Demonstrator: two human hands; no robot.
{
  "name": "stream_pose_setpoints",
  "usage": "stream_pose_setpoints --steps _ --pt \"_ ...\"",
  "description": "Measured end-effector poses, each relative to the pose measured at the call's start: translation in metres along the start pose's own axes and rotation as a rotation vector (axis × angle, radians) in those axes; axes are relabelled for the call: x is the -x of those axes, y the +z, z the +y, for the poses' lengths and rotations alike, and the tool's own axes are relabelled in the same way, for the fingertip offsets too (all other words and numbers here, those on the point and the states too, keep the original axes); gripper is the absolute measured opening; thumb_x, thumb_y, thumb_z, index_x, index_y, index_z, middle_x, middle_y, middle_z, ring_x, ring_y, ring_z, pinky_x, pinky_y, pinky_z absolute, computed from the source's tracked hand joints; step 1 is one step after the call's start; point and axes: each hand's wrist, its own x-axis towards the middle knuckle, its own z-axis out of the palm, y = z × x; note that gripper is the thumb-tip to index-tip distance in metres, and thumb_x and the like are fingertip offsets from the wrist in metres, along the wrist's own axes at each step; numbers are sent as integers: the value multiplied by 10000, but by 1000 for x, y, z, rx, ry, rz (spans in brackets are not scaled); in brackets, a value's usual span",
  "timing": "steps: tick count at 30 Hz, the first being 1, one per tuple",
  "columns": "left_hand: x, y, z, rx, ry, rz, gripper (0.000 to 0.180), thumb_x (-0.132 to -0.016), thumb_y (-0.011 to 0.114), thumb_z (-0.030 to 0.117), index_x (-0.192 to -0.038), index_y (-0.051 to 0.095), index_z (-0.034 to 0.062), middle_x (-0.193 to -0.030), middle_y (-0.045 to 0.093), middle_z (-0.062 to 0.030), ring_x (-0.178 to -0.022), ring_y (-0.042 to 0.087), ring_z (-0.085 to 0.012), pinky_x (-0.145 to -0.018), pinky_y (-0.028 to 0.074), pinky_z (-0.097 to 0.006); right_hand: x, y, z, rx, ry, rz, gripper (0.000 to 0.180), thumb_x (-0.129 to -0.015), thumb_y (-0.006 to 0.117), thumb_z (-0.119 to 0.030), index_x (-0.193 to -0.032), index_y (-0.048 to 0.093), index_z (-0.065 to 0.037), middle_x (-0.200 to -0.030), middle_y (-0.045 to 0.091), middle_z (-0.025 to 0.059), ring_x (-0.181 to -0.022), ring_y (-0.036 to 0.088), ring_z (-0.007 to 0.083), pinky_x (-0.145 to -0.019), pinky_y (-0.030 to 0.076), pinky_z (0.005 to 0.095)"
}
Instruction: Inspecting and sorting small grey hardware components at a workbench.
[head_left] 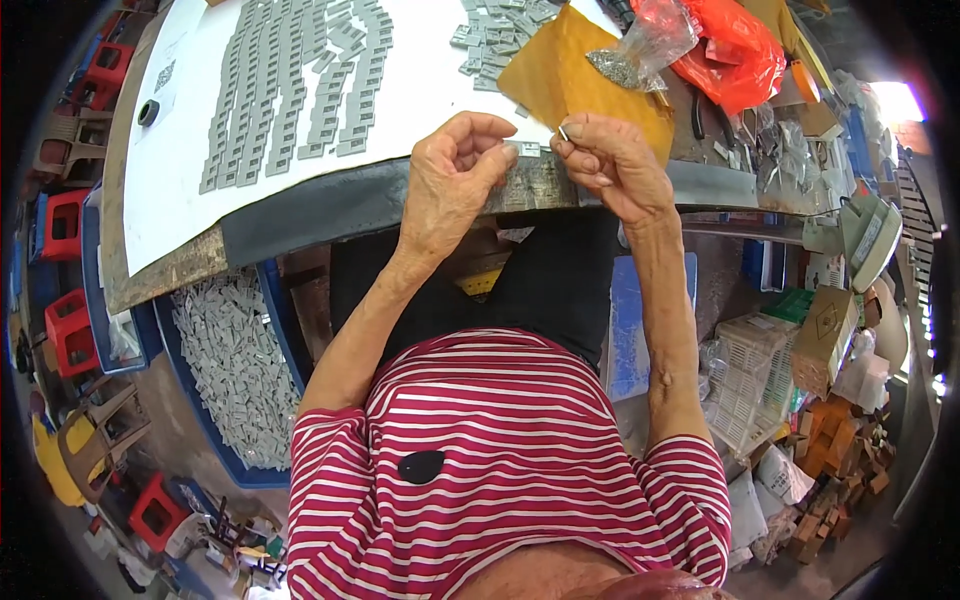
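My left hand (450, 175) is at the table's near edge, fingers curled and thumb against a small grey rectangular part (529, 149). The hand hides that part's left end. Just right of it, my right hand (622, 165) pinches a tiny thin silvery pin (564, 132) between thumb and forefinger. Beyond my left hand, long rows of similar grey parts (270, 90) lie on a white sheet (165, 190). Behind my right hand is a yellow-brown sheet (560, 75) with a clear bag of small metal pieces (620, 68) on it.
A loose heap of grey parts (495, 40) lies at the far middle. Beside the bag is a red plastic bag (735, 55), with pliers (698, 115) nearby. A black ring (148, 112) sits far left. Below the table stands a blue bin (230, 465) of grey parts.
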Motion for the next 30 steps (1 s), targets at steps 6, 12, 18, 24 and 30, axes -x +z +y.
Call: stream_pose_setpoints --steps 6,12,18,24,30 --pt "2 -2 -2 -16 31 25 149 -793 587 49 -927 581 -16 -708 568 4 -612 508 -32 -562 430 -171 3 23 9 192 -72 128 91 -822 559 -56 -848 545 30 -722 564 65 -489 418 30 -370 286 142" --pt "3 -4 -4 -32 41 25 145 -793 587 49 -923 586 -16 -697 562 10 -606 498 -28 -562 426 -171 4 28 15 370 -189 187 56 -800 589 -39 -823 564 6 -673 561 36 -479 432 31 -369 290 144" --pt "3 -6 -5 -90 59 25 142 -792 583 48 -920 599 -9 -700 569 8 -600 490 -25 -547 416 -171 5 29 18 438 -187 125 64 -791 600 -36 -829 566 3 -646 552 21 -469 438 26 -368 303 140" --pt "3 -6 -5 -144 80 15 140 -793 570 58 -910 610 -8 -678 567 11 -592 484 -28 -531 406 -171 6 27 16 516 -164 115 98 -775 617 -39 -843 560 2 -632 544 7 -499 488 37 -393 351 145" --pt "3 -6 -8 -135 73 -26 132 -799 556 55 -898 612 -11 -677 568 10 -595 487 -29 -531 411 -176 6 26 18 531 -150 97 101 -784 618 -36 -853 561 10 -635 548 14 -466 462 21 -375 330 135"
